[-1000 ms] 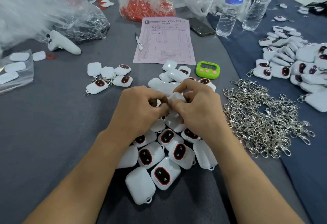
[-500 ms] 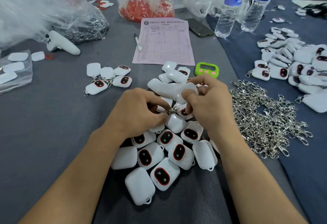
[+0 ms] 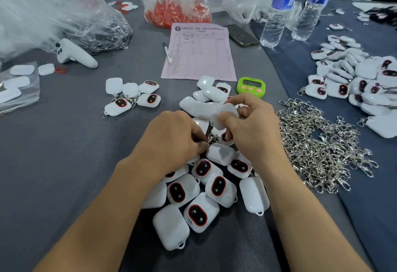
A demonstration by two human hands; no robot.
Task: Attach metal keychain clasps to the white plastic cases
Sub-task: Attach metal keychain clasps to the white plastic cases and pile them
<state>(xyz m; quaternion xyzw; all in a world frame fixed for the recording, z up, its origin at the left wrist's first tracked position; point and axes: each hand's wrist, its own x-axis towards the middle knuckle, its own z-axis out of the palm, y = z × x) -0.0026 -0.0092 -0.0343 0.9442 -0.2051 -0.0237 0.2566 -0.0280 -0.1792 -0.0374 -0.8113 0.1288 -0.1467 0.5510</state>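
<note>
Right hand [image 3: 253, 130] pinches a white case [image 3: 225, 115] above the pile of cases [image 3: 199, 194]. Left hand [image 3: 171, 140], fingers curled, pinches a metal clasp [image 3: 213, 139] just below it.

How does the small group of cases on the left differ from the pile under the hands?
The small group is five cases lying flat; the pile holds many more, overlapping. Metal clasps show on the small group; the loops visible on the pile's nearest cases are bare. Both are white rounded cases, some showing a red-ringed dark oval.
</note>
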